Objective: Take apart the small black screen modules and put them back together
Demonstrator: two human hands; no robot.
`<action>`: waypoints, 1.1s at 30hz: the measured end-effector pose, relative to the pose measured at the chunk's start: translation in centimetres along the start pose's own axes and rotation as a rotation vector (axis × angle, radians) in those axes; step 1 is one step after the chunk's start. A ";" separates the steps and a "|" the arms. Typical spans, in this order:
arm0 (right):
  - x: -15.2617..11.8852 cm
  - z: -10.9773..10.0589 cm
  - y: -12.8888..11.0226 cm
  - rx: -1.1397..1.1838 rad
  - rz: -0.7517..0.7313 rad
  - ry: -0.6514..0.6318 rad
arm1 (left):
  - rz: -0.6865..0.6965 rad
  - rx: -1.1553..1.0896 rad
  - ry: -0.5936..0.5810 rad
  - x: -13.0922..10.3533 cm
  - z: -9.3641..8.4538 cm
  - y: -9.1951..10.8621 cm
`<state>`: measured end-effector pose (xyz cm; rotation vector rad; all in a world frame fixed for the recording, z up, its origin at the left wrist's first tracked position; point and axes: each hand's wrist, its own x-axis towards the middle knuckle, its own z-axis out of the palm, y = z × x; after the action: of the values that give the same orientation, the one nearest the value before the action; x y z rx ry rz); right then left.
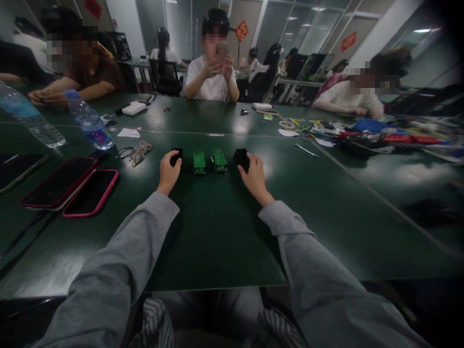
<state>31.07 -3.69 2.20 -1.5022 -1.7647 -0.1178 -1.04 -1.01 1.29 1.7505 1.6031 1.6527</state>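
Side by side, just apart, mid-worktop [221, 232]: left circuit board [199, 163] and right circuit board [219, 160], both green. Just to the left, gripped in the fingers of the left hand [169, 171], a black box [177, 155]; just to the right, gripped likewise by the right hand [254, 176], a second black box [240, 157]. Farther left, eyeglasses [138, 157], then a pink-rimmed phone [91, 193] and, beyond, a labelled bottle [90, 123]. To the right, a slim metal tool [306, 150] near heaped cables [366, 133]. At the far edge, seated, a person in white [209, 79].
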 end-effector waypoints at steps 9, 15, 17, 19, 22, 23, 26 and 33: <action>-1.3 -0.3 -4.6 0.000 -0.354 -0.292 | 0.388 0.358 -0.337 -2.3 -0.8 5.3; -1.5 0.1 -4.2 0.058 -0.337 -0.375 | 0.402 0.322 -0.387 -2.3 -0.5 4.7; -1.5 -0.1 -4.3 0.068 -0.323 -0.372 | 0.386 0.280 -0.379 -2.3 -0.5 4.6; -1.5 -0.3 -4.6 0.071 -0.309 -0.376 | 0.376 0.262 -0.374 -2.2 -0.4 4.5; -1.6 -0.6 -5.1 0.061 -0.298 -0.378 | 0.376 0.266 -0.377 -2.2 -0.4 4.5; -1.6 -0.6 -5.2 0.057 -0.299 -0.377 | 0.378 0.271 -0.382 -2.2 -0.4 4.5; -1.7 -0.5 -5.3 0.055 -0.313 -0.363 | 0.382 0.280 -0.387 -2.2 -0.4 4.4; -1.6 -0.7 -5.3 0.035 -0.343 -0.300 | 0.364 0.258 -0.343 -2.2 -0.4 4.7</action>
<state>26.83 -6.87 3.85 -1.2270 -2.2450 -0.0338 1.60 -4.67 3.82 2.4219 1.4493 1.2154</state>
